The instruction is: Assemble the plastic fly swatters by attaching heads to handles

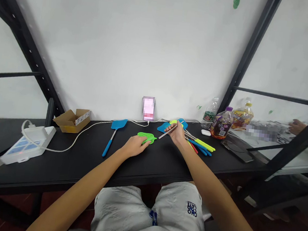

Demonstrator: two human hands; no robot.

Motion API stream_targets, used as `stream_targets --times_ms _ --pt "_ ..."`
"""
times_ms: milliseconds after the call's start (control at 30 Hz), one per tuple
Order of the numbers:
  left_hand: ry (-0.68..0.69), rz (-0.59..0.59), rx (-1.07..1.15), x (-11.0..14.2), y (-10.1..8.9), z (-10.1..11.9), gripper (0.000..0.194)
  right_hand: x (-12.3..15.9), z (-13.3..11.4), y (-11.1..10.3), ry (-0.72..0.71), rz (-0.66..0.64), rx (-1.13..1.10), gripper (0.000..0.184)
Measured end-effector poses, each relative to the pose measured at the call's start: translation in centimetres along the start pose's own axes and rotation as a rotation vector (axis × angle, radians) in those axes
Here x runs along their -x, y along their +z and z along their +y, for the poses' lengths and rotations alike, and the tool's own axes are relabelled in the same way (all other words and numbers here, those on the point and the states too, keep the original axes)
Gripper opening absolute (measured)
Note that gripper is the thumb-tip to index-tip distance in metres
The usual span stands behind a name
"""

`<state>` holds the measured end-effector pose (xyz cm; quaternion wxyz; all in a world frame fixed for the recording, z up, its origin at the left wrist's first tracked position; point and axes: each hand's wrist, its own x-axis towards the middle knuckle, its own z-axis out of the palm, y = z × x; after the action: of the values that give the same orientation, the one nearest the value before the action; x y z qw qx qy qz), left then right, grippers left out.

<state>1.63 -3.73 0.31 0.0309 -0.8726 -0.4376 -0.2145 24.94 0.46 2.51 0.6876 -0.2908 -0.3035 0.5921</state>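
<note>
At the middle of the black table, my left hand [135, 146] grips a bright green fly swatter head [149, 136], its narrow socket pointing right. My right hand [178, 134] pinches a thin metal rod [165, 133], one end of which points down and left toward that socket. A small gap separates rod and socket. Under and behind my right hand lie several more fly swatter parts, with blue heads [163, 127] and yellow handles [204, 144], blue handles [201, 149] and a red one. Left of my hands rests a whole blue fly swatter [114, 129].
A phone [148, 108] leans on the wall, its white cable running left to a power strip [30, 144]. An open cardboard box [72, 120] stands at left. Bottles [221, 123], a white case [205, 132] and a dark phone [236, 151] are at right. Another person's hand [298, 127] shows beyond the frame post.
</note>
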Motion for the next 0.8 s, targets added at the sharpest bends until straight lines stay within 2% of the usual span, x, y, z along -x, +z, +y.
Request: stream_targets --times_ms 133,200,367,600,800 --pt "0.003 -0.017 -0.024 0.0 -0.1 0.2 0.040 0.2 0.3 -0.1 -0.035 0.081 0.201 0.039" --pt "-0.005 -0.018 -0.021 0.0 -0.2 0.2 0.041 0.3 0.3 -0.2 -0.028 0.078 0.241 0.037" --pt "-0.018 -0.024 -0.013 0.0 -0.5 0.4 0.043 0.3 0.4 -0.3 -0.064 0.031 0.244 0.034" --pt "-0.043 -0.008 -0.051 0.1 -0.7 0.5 0.046 0.7 1.3 0.0 -0.007 -0.122 0.295 0.036" --pt "-0.036 -0.011 -0.099 0.2 -0.6 -0.1 0.046 1.2 1.3 0.3 -0.054 -0.134 0.355 0.039"
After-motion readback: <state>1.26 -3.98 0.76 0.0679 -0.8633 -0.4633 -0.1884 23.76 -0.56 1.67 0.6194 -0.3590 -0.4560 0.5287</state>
